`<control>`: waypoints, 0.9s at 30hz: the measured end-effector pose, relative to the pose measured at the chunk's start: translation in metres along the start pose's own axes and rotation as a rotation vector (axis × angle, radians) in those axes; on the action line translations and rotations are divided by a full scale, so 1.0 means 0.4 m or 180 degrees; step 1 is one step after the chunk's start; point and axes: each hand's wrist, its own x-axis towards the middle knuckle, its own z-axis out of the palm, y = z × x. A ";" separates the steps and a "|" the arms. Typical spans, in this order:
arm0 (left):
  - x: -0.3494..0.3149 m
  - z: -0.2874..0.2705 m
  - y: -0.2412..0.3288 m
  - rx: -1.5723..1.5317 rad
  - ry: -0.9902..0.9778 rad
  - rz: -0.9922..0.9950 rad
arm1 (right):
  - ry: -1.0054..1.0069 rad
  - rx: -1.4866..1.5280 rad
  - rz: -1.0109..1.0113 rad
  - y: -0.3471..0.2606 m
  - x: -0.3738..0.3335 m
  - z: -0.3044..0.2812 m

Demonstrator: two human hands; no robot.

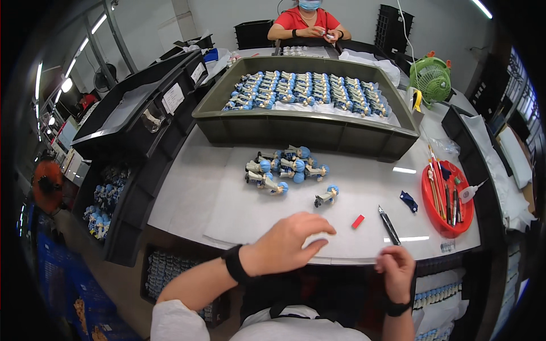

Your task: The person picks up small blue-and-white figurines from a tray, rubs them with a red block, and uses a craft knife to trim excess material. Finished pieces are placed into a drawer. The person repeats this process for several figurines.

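Observation:
My left hand (pixel 291 241) hovers over the near part of the white table, thumb and fingers apart, with nothing between them. Just beyond it a single blue-haired figurine (pixel 327 195) lies on its side. A loose heap of similar figurines (pixel 284 166) is farther back. My right hand (pixel 396 268) is at the table's near edge with its fingers curled in; nothing shows in them. Closest to it lies a craft knife (pixel 389 225) with a dark handle. A small red block (pixel 358 221) rests between the knife and my left hand.
Beyond the heap stands a large olive bin (pixel 307 133) with rows of figurines. At right are a red tray (pixel 449 224) of brushes and pens, a dark blue piece (pixel 408 201) and a green fan (pixel 430 78). Black crates (pixel 128 108) line the left. A co-worker (pixel 307 25) sits opposite.

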 end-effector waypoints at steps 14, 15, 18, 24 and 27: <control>0.254 0.064 -0.222 0.1544 -0.0911 -0.0891 | -0.0664 0.0063 -0.0194 0.106 0.102 0.271; 0.254 0.062 -0.230 0.1363 -0.0788 -0.0723 | -0.0526 0.0147 -0.0289 0.110 0.099 0.264; 0.226 0.007 -0.182 0.0144 -0.0609 -0.1237 | -0.0308 0.0515 -0.0543 0.134 0.111 0.265; 0.029 0.004 -0.120 -0.3101 0.0306 -0.1866 | -0.0874 0.0750 -0.0377 0.106 0.105 0.274; -0.022 0.047 -0.120 -0.3514 0.0905 -0.1980 | -0.1143 0.0647 -0.0112 0.109 0.106 0.259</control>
